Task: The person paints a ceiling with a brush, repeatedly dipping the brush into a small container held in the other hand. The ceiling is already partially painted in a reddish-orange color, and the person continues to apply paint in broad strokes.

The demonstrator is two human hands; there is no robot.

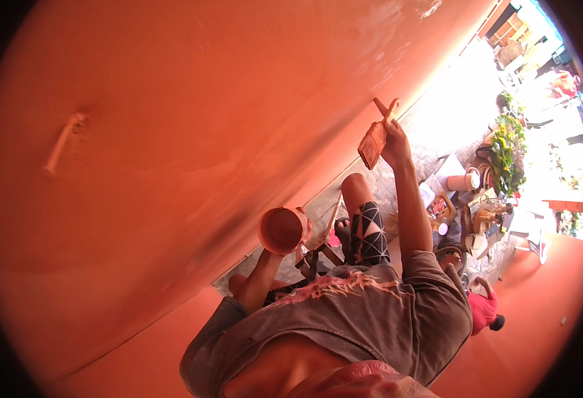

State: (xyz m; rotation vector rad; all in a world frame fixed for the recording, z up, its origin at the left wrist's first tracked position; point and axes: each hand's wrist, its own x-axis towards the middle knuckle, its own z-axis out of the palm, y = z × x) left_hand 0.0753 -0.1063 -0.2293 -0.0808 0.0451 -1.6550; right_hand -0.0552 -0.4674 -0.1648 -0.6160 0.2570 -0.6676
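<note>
Overhead, a broad orange-red painted wall (192, 119) fills most of the view, and everything else is placed against it. The right hand (393, 140) is raised on an outstretched arm and is closed around the handle of a wide paintbrush (373, 144), whose paint-laden bristles are held flat against the wall near its lower edge. The forearm runs straight from the grey shirt sleeve to the wrist, with the wrist bent slightly toward the wall. The left hand (302, 233) is held lower and closer to the body, elbow bent, and is wrapped around a small round paint cup (282, 230) coated in the same orange-red; the cup's open mouth is tipped toward the wall, just apart from it. A pale pipe stub (62, 142) is seen jutting from the wall, well apart from both hands. Away from the wall, beyond the right arm, a white cylindrical bucket (464, 181) is seen on the ground, with a small yellowish container (441, 209) beside it; any labels are too small to be made out. A cluster of green plants with yellow flowers (506, 156) stands farther from the wall. Another person in a red shirt (484, 310) is seen below, on a red floor.
</note>
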